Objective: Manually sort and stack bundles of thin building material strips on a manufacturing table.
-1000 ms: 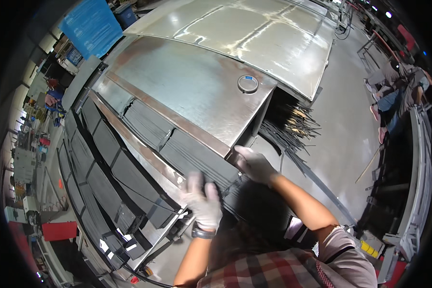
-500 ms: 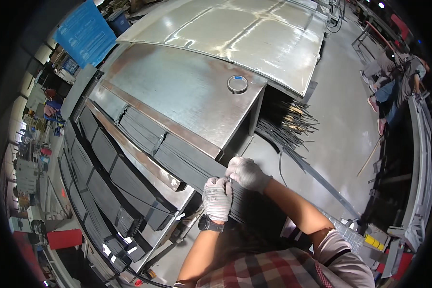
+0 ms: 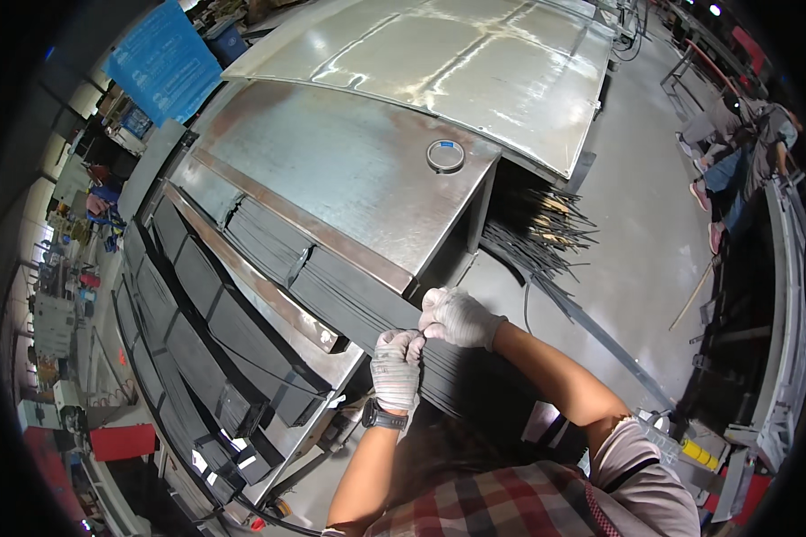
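Dark-grey strip bundle (image 3: 354, 300) lies along the near edge of the steel tabletop (image 3: 331, 170), between it and a rust-stained rail (image 3: 251, 266); rail probably stops sideways spread. Dark tie (image 3: 298, 267) circles the bundle beside the tabletop edge, presumably keeping strips gathered. Bundle end juts past the tabletop's near corner, which likely gives fingers access all round. Gloved left hand (image 3: 396, 367) and gloved right hand (image 3: 459, 318) meet at that end, just off the corner, fingers curled, knuckles close together; can't tell what they pinch, fingertips hidden.
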